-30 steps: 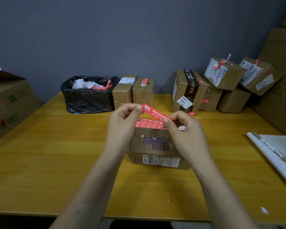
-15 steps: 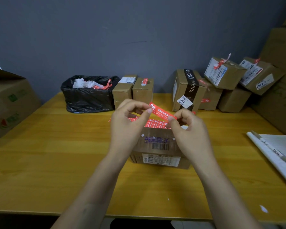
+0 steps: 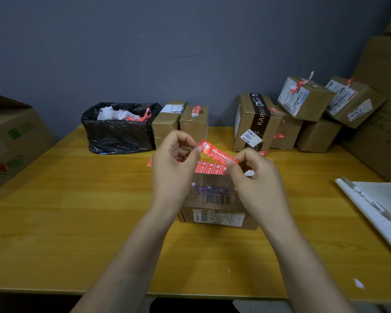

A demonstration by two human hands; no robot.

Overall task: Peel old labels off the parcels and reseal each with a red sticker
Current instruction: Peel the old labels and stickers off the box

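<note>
Near edge: the table (image 3: 77,222) ends in a straight lip under my forearms, and its far side meets the grey wall.
Room to the left: the widest stretch of wood lies between the parcel (image 3: 212,199) and the big carton (image 3: 11,141) standing at the left edge.
Room to the right: a notepad (image 3: 382,208) with a pen (image 3: 368,198) on it lies by the right edge, well apart from the parcel.
Left hand (image 3: 174,168): thumb and forefinger pinch the left end of the red sticker (image 3: 217,152), the other fingers curled.
Right hand (image 3: 255,186): thumb and forefinger pinch the sticker's right end.
Red sticker: a narrow strip with white print, held in the air between my hands, sloping down from left to right above the parcel's far edge.
Parcel: a brown box on the table under my hands, with purple print and a barcode on top and a white label on its near side.
Sticker sheet (image 3: 209,167): a row of red stickers just behind the parcel, partly hidden by my hands.
Black bag (image 3: 120,134): at the back left, open at the top, holding crumpled white paper and red scraps.
Small boxes: two stand side by side just right of the bag, one (image 3: 167,123) with a white label on top, the other (image 3: 194,123) with a red strip.
Banded box (image 3: 255,123): it wears a dark band and a white tag.
Right pile: two tilted boxes (image 3: 305,98) (image 3: 352,100) with white labels and red strips rest on lower ones beside the banded box.
</note>
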